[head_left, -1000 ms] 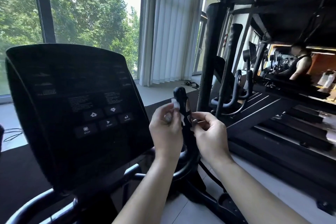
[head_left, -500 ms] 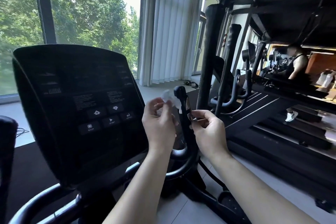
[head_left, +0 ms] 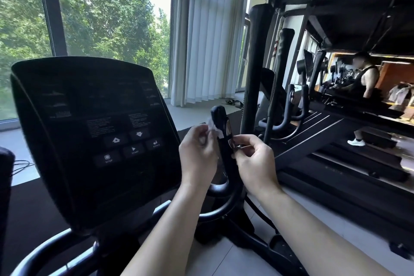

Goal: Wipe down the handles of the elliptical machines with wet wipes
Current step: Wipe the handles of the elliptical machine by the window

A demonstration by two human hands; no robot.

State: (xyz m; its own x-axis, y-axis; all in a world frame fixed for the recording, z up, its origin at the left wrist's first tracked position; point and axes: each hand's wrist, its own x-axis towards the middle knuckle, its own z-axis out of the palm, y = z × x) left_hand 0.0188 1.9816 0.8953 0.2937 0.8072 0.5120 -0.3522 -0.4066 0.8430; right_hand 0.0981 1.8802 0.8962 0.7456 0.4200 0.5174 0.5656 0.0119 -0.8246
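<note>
Handle (head_left: pixel 225 141), upright: left hand (head_left: pixel 197 154) pinched wet wipe (head_left: pixel 214 129) at its 9 o'clock; right hand (head_left: pixel 255 161) gripped its 3 o'clock edge; console (head_left: pixel 89 130) close at 9 o'clock.

Left of handle: large black console panel (head_left: pixel 94 136) stands close.
Right of handle: tall black upright poles (head_left: pixel 255 69); open gap between.

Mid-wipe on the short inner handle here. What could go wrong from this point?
1. The wet wipe is small and bunched, pinched by the left hand; it may miss parts of the handle.
2. The right hand pinches at the handle's sensor strip; wetness could collect there.
3. The console sits close; drips might reach its buttons.
</note>
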